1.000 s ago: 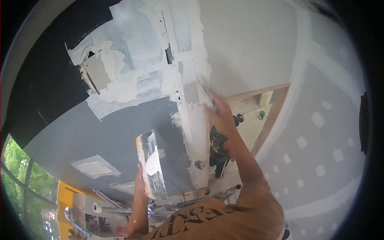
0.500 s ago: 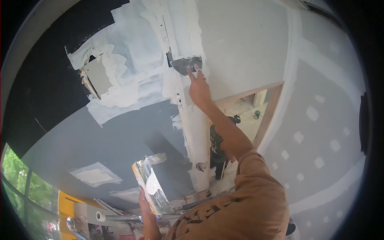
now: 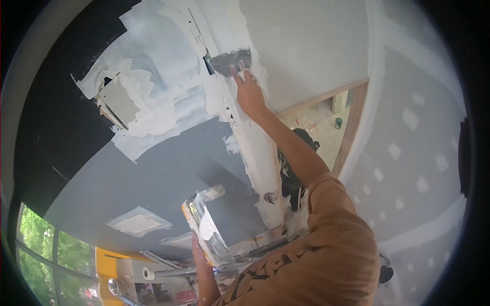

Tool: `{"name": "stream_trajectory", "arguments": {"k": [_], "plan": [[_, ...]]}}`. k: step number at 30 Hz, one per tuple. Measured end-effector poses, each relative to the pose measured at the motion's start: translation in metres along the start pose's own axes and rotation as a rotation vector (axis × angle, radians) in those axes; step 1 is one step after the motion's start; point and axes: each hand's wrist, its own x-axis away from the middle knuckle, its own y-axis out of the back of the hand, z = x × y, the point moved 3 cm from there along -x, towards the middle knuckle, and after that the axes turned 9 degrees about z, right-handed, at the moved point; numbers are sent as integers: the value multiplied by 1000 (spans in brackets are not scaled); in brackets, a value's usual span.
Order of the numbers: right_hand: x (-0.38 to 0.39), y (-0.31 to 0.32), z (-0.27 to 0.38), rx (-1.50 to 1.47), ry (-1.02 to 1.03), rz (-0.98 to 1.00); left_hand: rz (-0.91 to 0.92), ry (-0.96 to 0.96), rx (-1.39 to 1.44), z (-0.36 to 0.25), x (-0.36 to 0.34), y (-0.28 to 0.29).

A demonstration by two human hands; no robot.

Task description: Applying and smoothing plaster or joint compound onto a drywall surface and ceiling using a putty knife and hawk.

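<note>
1. One wide grey steel taping knife [image 3: 230, 61], flat on the white-plastered ceiling seam [image 3: 255, 148], gripped closed in the right hand [image 3: 249, 92].
2. Lower down, left hand [image 3: 200, 252] clasped around a long mud-smeared metal pan [image 3: 205, 232].
3. Seemingly midway: seam coated, ragged patch [image 3: 143, 97] rough, grey ceiling board [image 3: 153, 178] bare.
4. Beyond, wood-framed doorway [image 3: 352, 117], spotted drywall [image 3: 408, 153], windows [image 3: 41, 239].

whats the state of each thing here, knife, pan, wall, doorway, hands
taping knife: held flat against the wall, blade smeared grey
right hand: raised, grip closed on the taping knife
mud pan: tilted, loaded with white compound
left hand: low, grip closed on the mud pan
wall seam: coated with white compound
grey wall: partly patched, rest bare
doorway: open, wood frame unpainted
</note>
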Motion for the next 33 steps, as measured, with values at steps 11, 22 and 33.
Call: {"name": "stream_trajectory", "arguments": {"k": [11,22,33], "plan": [[302,57,56,-1562,-473,670,131,-73,-37,13,-41,-2],[401,43,48,-2158,-961,772,13,-366,-744,10,-87,-40],[412,16,23,-2297,-997,784,271,-205,-1099,-8,-47,-96]]}}
